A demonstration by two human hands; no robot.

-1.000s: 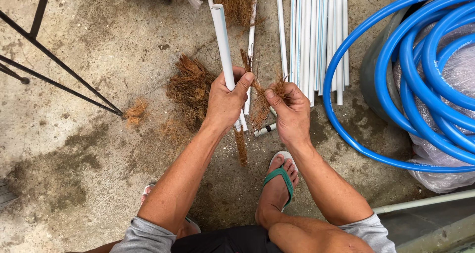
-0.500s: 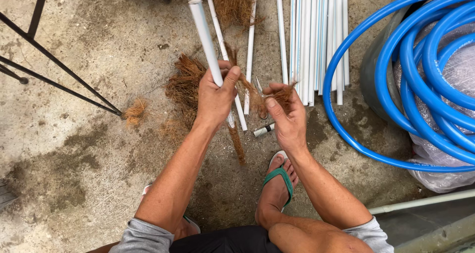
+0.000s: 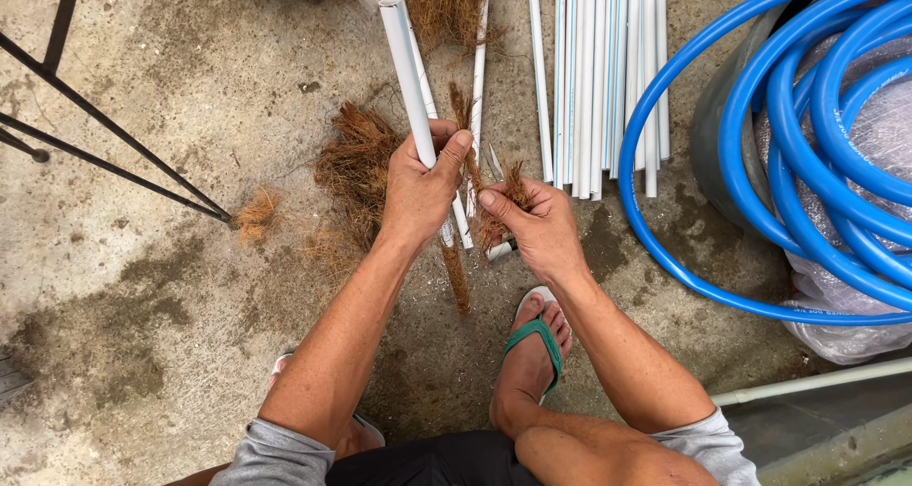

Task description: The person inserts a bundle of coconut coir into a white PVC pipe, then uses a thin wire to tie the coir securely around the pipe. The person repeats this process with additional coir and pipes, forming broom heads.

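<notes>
Far left, thin black metal rods (image 3: 104, 153) cross the stained concrete floor (image 3: 171, 353), with a small tuft of brown fibre (image 3: 256, 212) at their foot and a bigger heap of coconut fibre (image 3: 356, 168) lying beside the person's forearm. The left hand (image 3: 418, 191) is wrapped shut around a white plastic pipe (image 3: 407, 68), thumb pressed over it, the pipe slanting up and away from the body; its lower stretch, already bound in fibre (image 3: 457, 277), points at the floor. Just to the right, the right hand (image 3: 537, 228) pinches a pad of loose fibre (image 3: 502, 210) between thumb and curled fingers, touching the pipe's side.

To wrap well, it seems wise to keep the left grip firm so the pipe does not roll, feed the fibre in thin even layers, and press each one tight with the thumb.

Below, a foot in a green sandal (image 3: 534, 339) rests flat. Further right lie a row of white pipes (image 3: 608, 77) and a coil of blue hose (image 3: 807, 144).
</notes>
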